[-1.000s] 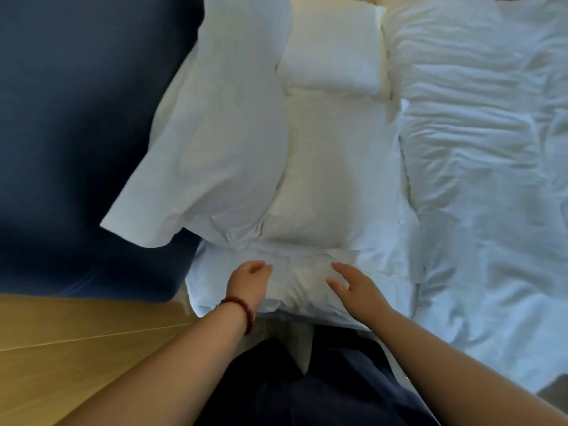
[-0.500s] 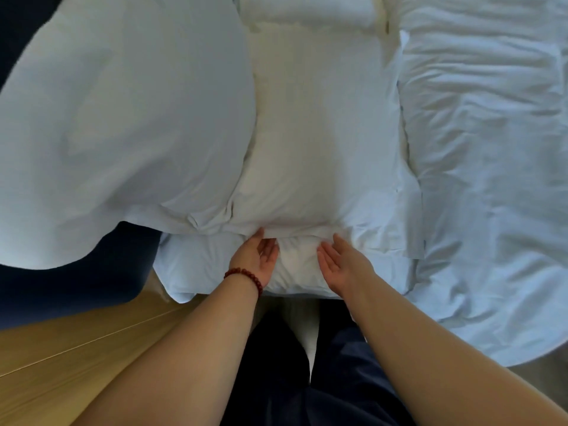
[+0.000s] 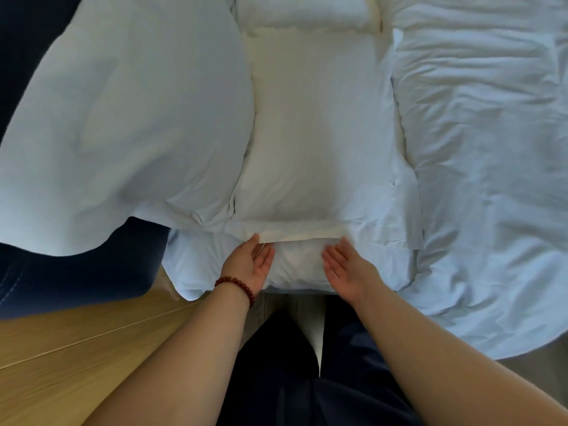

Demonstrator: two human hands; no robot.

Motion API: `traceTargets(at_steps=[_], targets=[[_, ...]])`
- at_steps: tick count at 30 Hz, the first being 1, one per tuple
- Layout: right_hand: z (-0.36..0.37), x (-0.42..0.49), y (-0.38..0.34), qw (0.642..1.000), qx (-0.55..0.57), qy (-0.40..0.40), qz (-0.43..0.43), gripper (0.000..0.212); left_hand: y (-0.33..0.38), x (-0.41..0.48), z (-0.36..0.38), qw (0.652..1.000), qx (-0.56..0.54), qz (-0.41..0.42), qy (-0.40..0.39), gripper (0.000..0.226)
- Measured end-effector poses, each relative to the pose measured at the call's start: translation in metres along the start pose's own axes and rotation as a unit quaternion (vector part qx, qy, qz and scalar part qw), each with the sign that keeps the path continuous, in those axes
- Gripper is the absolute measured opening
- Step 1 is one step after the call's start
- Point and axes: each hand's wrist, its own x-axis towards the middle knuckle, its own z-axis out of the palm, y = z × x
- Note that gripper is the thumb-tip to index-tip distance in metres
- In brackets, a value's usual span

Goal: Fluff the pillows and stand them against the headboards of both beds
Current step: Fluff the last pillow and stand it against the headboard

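The person stands at the head of the bed, both hands out, fingers straight and relaxed, gripping nothing. The left hand (image 3: 250, 262), with a bead bracelet (image 3: 235, 285) on its wrist, and the right hand (image 3: 344, 269) have their palms turned toward each other. Their fingertips touch the near edge of the flat pillow (image 3: 316, 133), which lies on a lower pillow (image 3: 295, 267).

One big pillow (image 3: 123, 118) already leans at the left, by what looks to be the dark blue headboard (image 3: 76, 281). The rumpled duvet (image 3: 479, 149) lies to the right.

This looks like the start of lifting the flat pillow. Next, the fingers need to slide under its edge and take hold, then shake it and stand it up. I can see no label or writing.
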Motion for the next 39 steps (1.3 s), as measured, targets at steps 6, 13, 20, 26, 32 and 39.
traceTargets(at_steps=[6, 13, 20, 26, 32, 39], targets=[[0.044, -0.007, -0.004, 0.995, 0.040, 0.068, -0.061, 0.014, 0.005, 0.000, -0.001, 0.995, 0.092, 0.038, 0.011, 0.018], [0.038, -0.007, 0.014, 0.998, 0.045, 0.005, -0.036, 0.025, 0.021, 0.000, -0.012, 0.998, 0.048, 0.032, -0.018, 0.032], [0.091, -0.003, 0.047, 0.994, -0.079, -0.070, 0.033, 0.028, 0.085, -0.008, -0.040, 0.976, 0.094, 0.197, 0.002, 0.047], [0.087, 0.001, 0.046, 0.993, -0.078, 0.025, -0.090, 0.023, 0.103, -0.020, -0.063, 0.950, 0.146, 0.261, 0.083, 0.031], [0.093, -0.012, 0.061, 0.998, -0.053, -0.035, -0.010, 0.034, 0.088, -0.032, -0.056, 0.961, 0.136, 0.237, 0.051, 0.017], [0.097, -0.016, 0.064, 0.986, -0.154, 0.034, -0.044, 0.020, 0.082, -0.037, -0.066, 0.950, 0.133, 0.255, 0.117, 0.014]])
